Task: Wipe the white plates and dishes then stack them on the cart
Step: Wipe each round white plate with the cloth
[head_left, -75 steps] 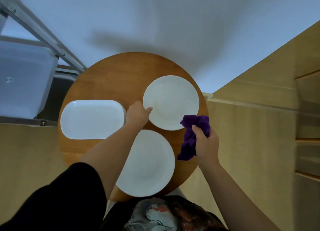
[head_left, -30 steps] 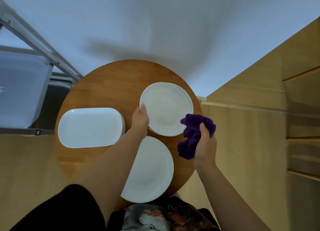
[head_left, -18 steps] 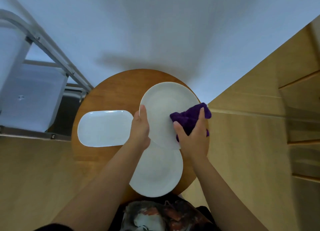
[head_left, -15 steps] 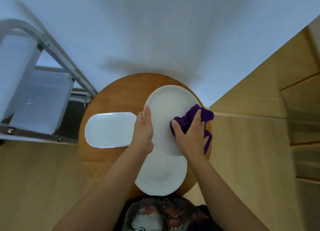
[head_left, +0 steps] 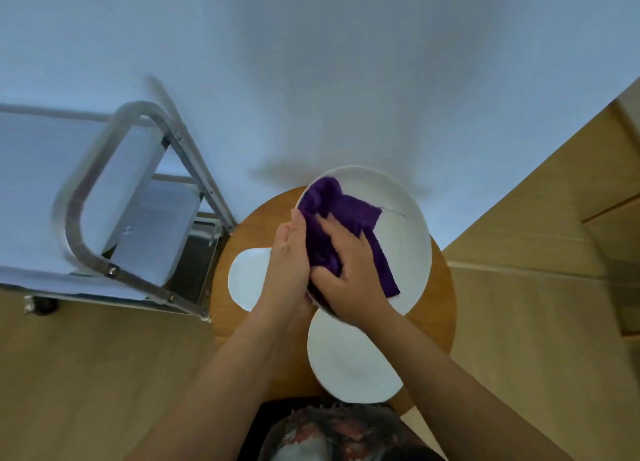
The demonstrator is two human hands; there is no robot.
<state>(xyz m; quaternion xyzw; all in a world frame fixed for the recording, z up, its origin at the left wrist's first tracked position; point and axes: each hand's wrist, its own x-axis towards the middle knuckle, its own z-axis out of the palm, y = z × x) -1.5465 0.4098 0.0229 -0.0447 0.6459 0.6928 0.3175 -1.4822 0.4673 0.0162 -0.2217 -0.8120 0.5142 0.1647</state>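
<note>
We've got our right hand (head_left: 349, 270) spread flat on the purple cloth (head_left: 341, 225), fingers pressing it down into the bowl of the raised plate (head_left: 405, 232). Our left hand (head_left: 289, 256) clamps that plate's left rim, fingers along the edge, thumb side hidden behind the cloth. So 1 hand steadies, 1 hand scrubs.

The plate sits tilted toward us, lifted clear above the round wooden table (head_left: 440, 287), its far rim up and away, its near rim down by our wrists. The cloth covers the left half; the bare white stretch lies to the right and far side of our right hand, so we judge the coming wipe must sweep outward that way.

Below the lifted plate, the second round plate (head_left: 349, 363) lies flat at the table's near edge, just under our right forearm. The oblong dish (head_left: 247, 277) lies flat to the left, partly hidden by our left wrist. Both look unwiped as far as we can judge.

The cart (head_left: 104, 197) stands off to the left, just beside the table, its shelf bare of dishes. Our left hand is the nearer 1 to it, and the path leftward crosses over the oblong dish and the cart's metal frame, so the plate will need height there.
</note>
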